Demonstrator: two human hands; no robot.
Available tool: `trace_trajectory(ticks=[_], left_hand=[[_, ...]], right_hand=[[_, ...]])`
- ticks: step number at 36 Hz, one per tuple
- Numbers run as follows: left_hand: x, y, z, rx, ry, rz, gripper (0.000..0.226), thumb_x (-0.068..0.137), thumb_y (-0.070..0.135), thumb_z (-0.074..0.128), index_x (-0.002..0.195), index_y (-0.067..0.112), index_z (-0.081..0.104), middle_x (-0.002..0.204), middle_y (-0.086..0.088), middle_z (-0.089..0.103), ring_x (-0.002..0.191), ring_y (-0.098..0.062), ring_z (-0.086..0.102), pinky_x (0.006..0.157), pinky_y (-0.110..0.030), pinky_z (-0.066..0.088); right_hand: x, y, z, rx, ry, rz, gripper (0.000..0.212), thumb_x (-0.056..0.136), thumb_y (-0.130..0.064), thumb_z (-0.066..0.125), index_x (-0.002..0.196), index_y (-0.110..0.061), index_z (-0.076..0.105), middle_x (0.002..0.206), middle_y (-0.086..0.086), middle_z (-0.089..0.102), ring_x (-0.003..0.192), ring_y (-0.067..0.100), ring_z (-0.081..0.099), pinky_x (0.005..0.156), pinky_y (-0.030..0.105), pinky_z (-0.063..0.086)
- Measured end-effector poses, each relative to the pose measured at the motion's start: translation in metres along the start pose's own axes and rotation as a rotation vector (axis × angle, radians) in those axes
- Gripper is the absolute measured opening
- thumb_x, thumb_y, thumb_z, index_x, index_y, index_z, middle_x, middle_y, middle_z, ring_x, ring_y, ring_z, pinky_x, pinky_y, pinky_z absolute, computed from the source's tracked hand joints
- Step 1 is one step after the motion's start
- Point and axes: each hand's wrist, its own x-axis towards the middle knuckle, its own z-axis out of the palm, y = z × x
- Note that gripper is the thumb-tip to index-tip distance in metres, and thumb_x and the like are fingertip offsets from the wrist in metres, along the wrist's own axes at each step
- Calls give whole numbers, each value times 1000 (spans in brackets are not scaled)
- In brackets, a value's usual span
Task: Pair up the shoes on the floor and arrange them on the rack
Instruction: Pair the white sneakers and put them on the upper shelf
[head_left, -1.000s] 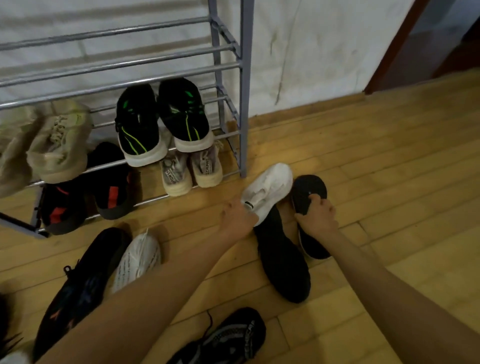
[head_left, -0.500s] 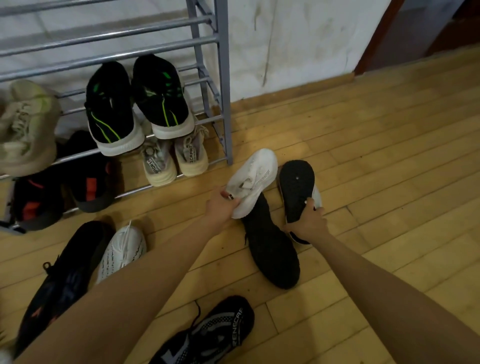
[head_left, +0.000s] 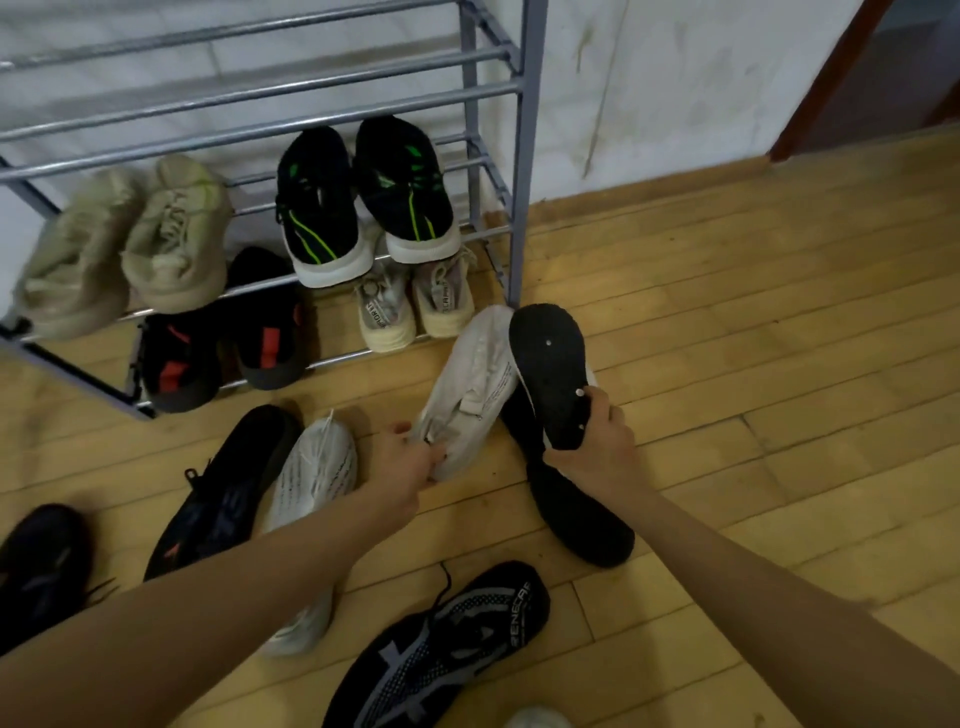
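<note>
My left hand (head_left: 408, 457) grips the heel of a white sneaker (head_left: 470, 384) lifted off the floor near the rack's right post. My right hand (head_left: 597, 441) holds a second shoe (head_left: 550, 374) by its heel, its black sole turned toward me and a white edge showing. Under both lies a plain black shoe (head_left: 576, 504) on the floor. Another white sneaker (head_left: 311, 488) lies beside a dark lace-up shoe (head_left: 223, 488). A black-and-white patterned shoe (head_left: 447, 654) lies near the bottom edge. The grey metal rack (head_left: 522, 156) holds several pairs.
On the rack sit black-and-green sneakers (head_left: 363, 202), beige sneakers (head_left: 176, 239), black-and-red shoes (head_left: 223, 343) and cream sneakers (head_left: 415, 306). A dark shoe (head_left: 41, 561) lies at the far left. A white wall and a doorway frame (head_left: 826, 78) stand behind the wooden floor.
Both hands have lifted their shoes and drawn them together, toes pointing at the rack's right post. The view has swung left, bringing more of the rack and floor shoes into sight.
</note>
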Motion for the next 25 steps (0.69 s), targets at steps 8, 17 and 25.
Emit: trace_trajectory(ticks=[8,17,25], left_hand=[[-30,-32,-80,-81,49,-39,39,89,-2,59,124,8,45,107,-6,60,85,-19,60,58,-28,51],[-29,-82,-98,123,132,-21,92,45,52,78,124,12,51,125,-9,57,109,-29,61,86,-47,57],[-41,-79,-85,751,-36,16,38,86,17,58,119,0,52,122,-16,54,109,-28,54,86,-37,48]], right_hand=[[-25,-17,30,-482,-22,-228,85,72,-40,69,141,-21,24,150,9,25,128,35,35,98,46,41],[-38,-50,56,-594,-31,-316,85,74,-53,64,141,-15,27,143,14,31,123,38,37,94,47,41],[-40,-58,54,-312,49,-361,78,68,-39,74,133,-12,38,136,10,41,120,34,39,86,41,45]])
